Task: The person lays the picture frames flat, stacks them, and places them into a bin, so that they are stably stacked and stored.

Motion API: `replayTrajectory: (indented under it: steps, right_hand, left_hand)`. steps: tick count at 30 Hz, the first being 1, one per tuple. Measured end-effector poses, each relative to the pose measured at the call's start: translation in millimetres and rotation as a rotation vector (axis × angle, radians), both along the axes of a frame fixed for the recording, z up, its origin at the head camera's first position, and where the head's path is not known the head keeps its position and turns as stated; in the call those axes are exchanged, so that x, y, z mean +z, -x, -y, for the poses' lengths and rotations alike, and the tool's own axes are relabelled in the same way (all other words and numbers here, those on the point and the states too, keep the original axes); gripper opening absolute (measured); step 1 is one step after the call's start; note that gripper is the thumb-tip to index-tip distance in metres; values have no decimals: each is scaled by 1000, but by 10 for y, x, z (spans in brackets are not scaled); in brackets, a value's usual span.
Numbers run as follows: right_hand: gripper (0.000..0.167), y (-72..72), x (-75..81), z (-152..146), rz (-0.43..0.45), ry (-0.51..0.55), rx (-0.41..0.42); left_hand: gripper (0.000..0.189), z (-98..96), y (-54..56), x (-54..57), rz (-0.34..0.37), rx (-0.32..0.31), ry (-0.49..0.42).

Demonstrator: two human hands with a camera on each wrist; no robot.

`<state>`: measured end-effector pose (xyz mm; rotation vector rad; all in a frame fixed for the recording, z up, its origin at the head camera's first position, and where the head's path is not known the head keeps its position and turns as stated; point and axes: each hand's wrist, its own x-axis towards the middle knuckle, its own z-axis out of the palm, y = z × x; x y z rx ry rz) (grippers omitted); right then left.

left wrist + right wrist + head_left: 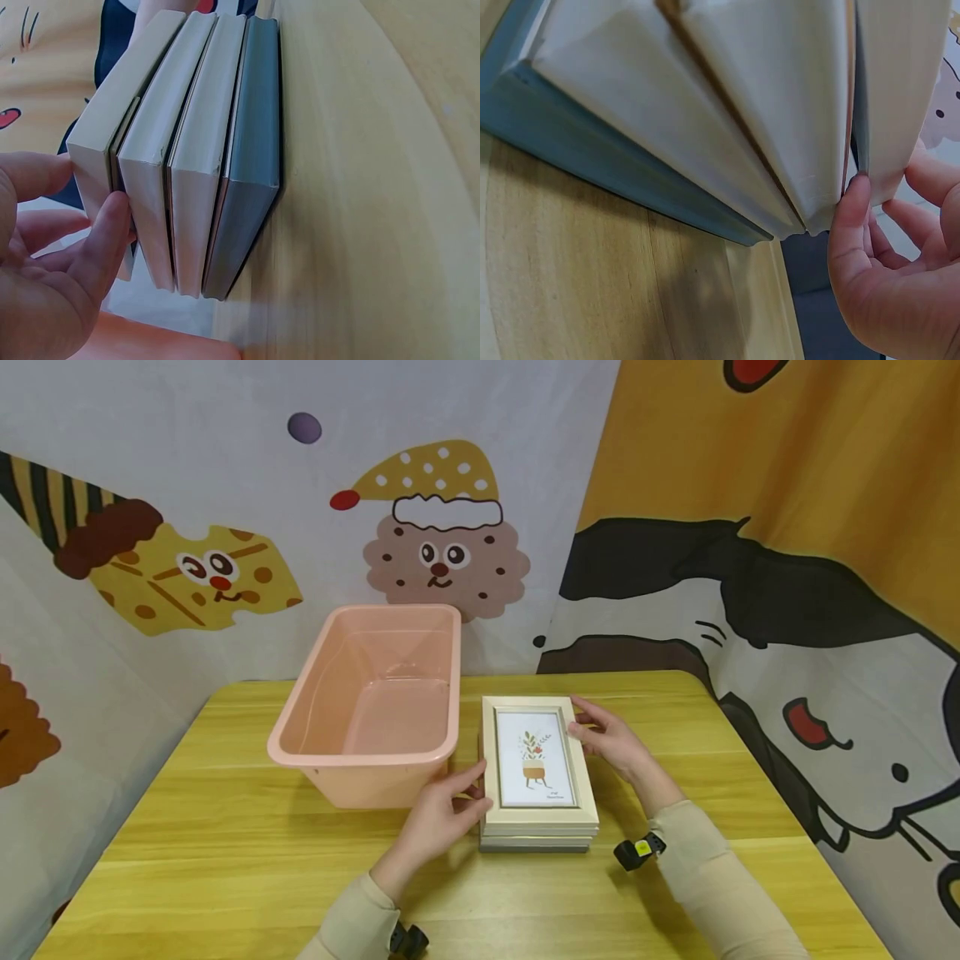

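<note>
A cream picture frame (542,816) with a potted-plant print lies face up on top of a stack of several frames. My left hand (435,821) pinches its left edge; one fingertip sits in the gap under it in the left wrist view. On the far right edge, my right hand (612,742) grips the same frame, its fingers (851,217) reaching into a narrow gap below. Under it are white frames (202,150), with a blue-grey frame (255,112) at the bottom against the table.
A pink plastic basin (397,768), with nothing inside, stands just left of the stack. The wood-grain table (225,860) runs back to a cartoon-printed cloth (247,427). Black wrist cameras (637,853) sit at both cuffs.
</note>
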<state>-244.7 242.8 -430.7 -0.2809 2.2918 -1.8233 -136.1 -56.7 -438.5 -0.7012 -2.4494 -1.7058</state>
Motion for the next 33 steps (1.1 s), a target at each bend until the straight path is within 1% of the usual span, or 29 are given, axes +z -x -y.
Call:
replayTrajectory:
  steps: [5, 13, 19, 23, 26, 33]
  right_hand:
    - [66, 6, -17, -5, -2, -12, 4]
    - [65, 11, -23, -4, -3, -39, -1]
    - [63, -3, -28, 1, -9, -52, -20]
    - [60, -8, -43, -7, -24, -16, -34]
    - [58, -9, -58, -16, -32, 15, -39]
    - [56, -69, -104, -47, -30, 1, -43]
  left_hand:
    - [52, 2, 7, 2, 2, -6, 12]
    - [50, 12, 27, -32, -40, -9, 37]
    - [49, 6, 31, -33, -22, -6, 44]
    - [47, 1, 23, -40, -11, -6, 38]
    - [47, -3, 16, -48, -1, -12, 24]
    - [49, -11, 13, -65, 12, -41, -19]
